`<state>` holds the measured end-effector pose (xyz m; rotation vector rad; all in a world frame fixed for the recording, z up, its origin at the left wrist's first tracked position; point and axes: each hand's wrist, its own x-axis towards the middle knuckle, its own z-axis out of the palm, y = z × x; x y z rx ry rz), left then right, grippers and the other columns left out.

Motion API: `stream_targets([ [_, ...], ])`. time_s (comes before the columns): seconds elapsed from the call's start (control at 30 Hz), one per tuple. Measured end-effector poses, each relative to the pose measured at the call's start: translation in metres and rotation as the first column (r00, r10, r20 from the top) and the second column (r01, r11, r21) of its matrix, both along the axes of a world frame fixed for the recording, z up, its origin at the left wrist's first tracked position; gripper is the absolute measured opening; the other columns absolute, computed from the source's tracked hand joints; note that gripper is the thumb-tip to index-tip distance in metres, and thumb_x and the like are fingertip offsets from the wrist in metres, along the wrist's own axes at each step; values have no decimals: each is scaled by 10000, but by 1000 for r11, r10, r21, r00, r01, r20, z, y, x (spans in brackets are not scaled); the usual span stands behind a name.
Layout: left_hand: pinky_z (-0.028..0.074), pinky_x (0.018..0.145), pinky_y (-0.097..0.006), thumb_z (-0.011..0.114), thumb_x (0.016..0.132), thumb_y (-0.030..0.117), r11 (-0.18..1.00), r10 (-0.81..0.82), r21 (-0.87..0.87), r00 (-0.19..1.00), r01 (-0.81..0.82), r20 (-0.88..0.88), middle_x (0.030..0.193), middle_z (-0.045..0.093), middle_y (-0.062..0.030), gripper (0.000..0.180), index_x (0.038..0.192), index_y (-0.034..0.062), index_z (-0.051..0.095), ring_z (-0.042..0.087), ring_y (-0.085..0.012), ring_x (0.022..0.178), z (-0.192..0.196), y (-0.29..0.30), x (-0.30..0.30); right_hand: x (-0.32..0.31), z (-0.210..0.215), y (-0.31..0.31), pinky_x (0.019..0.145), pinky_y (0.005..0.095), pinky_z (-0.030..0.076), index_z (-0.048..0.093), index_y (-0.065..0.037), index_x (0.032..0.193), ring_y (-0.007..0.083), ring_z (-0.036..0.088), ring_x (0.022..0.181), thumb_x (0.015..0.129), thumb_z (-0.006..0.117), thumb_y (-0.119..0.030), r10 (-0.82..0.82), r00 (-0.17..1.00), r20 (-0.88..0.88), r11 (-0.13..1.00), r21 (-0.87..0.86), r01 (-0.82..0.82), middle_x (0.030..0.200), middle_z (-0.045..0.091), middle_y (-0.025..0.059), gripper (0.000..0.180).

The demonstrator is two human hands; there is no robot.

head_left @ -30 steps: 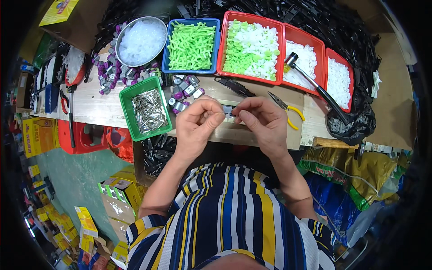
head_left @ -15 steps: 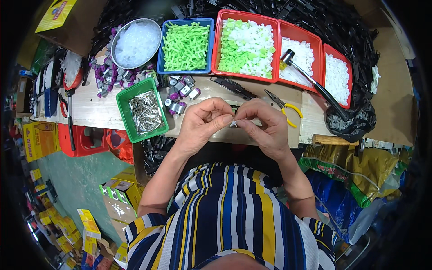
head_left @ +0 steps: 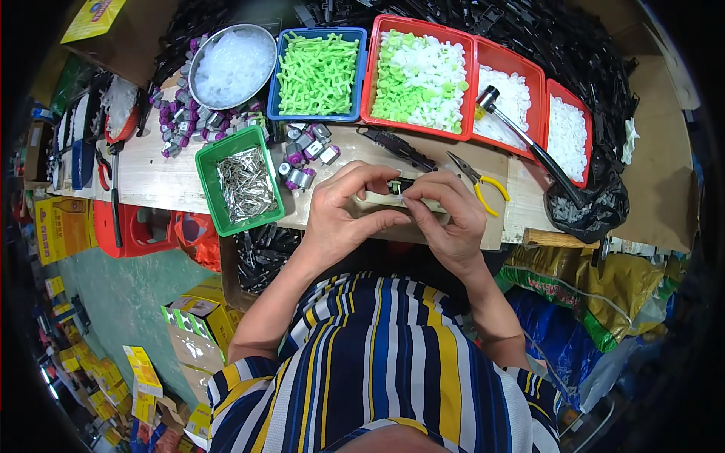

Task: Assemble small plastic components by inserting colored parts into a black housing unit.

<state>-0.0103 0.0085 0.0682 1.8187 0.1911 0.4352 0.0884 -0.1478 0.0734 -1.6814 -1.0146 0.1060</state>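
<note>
My left hand [head_left: 343, 211] is over the table's front edge, its thumb and index finger spread apart with nothing between them. Close by on the right, my right hand [head_left: 453, 223] pinches a small whitish plastic piece [head_left: 401, 197] between thumb and forefinger; its exact kind is too small to tell. Behind the fingertips lies a black part with a bit of light green [head_left: 394, 186], mostly hidden by my hands. Just beyond them rests a long black plastic part [head_left: 396, 148]. Pliers with yellow handles [head_left: 483, 183] lie to the right of my right hand.
A green bin of metal pins [head_left: 245, 181], a blue bin of green parts [head_left: 317, 75] and red bins of white and green pieces [head_left: 419, 72] ring the work spot. A hammer [head_left: 529, 143] leans across the red bins. Small grey-purple motors [head_left: 310, 147] lie loose.
My left thumb and fingers have come away from the small piece and spread. My right hand still pinches it, slightly farther right. The view has shifted a little.
</note>
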Motion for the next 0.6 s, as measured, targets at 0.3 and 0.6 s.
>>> stream_targets([
  [0.3,491,721,-371,853,648,90,793,36,576,961,-195,275,875,622,-84,381,989,18,698,600,-278,841,-30,-8,-11,7,-31,-4,584,305,426,702,-15,876,192,546,643,763,753,24,-130,959,251,981,-109,162,771,543,69,130],
  [0.6,491,763,-384,820,695,137,663,-27,722,957,-198,288,1053,608,-77,379,1051,71,707,578,-279,983,-50,-25,-12,9,-33,-3,599,322,379,693,-45,871,194,552,652,766,749,-1,-91,954,287,970,-192,150,776,558,51,126],
])
